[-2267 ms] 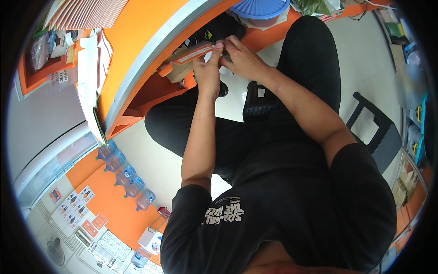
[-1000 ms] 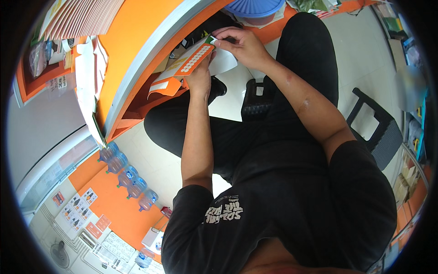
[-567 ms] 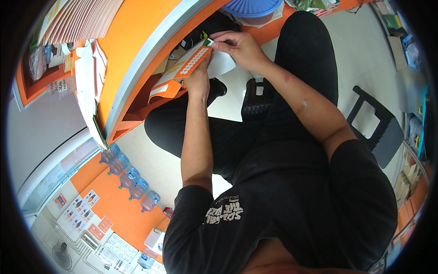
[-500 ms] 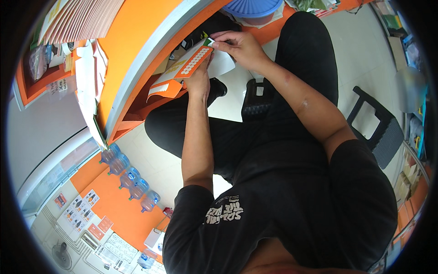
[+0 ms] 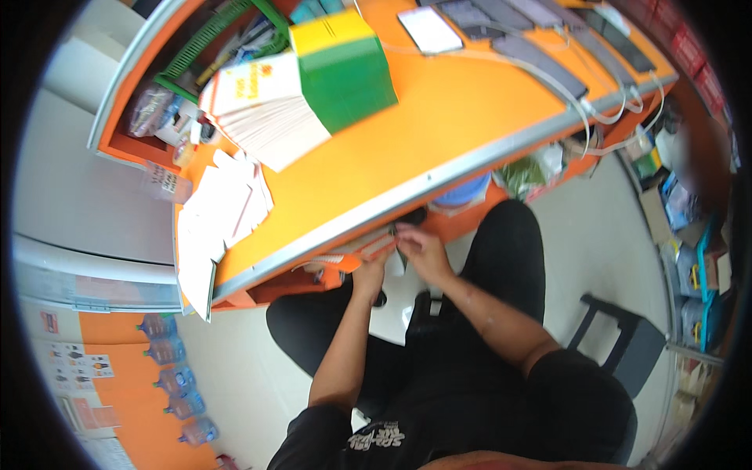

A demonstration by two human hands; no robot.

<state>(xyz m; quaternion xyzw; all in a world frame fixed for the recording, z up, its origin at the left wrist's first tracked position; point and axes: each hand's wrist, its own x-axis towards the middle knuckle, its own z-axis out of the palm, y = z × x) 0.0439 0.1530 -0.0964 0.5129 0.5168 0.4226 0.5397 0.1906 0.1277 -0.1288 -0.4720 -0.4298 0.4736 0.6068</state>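
Note:
Below the front edge of the orange table, my left hand (image 5: 370,277) is closed around a folded card package (image 5: 340,261), orange and white with a printed pattern. My right hand (image 5: 424,254) has its fingers bent at the far end of that package, close to the left fingertips; motion blurs what they pinch. The table's edge hides part of the package. A pale sheet or flap (image 5: 400,265) shows just under the right hand.
On the table (image 5: 462,102) lie a fanned stack of cards (image 5: 266,117), a green-and-yellow carton (image 5: 345,74), white papers (image 5: 219,207), and several phones (image 5: 540,66) with cables. A black stool (image 5: 619,345) stands at right. Water bottles (image 5: 176,380) line the left wall.
The view has tilted up, so more of the tabletop, the green carton and the phones show. The package now sits partly under the table edge in view; both hands remain on it.

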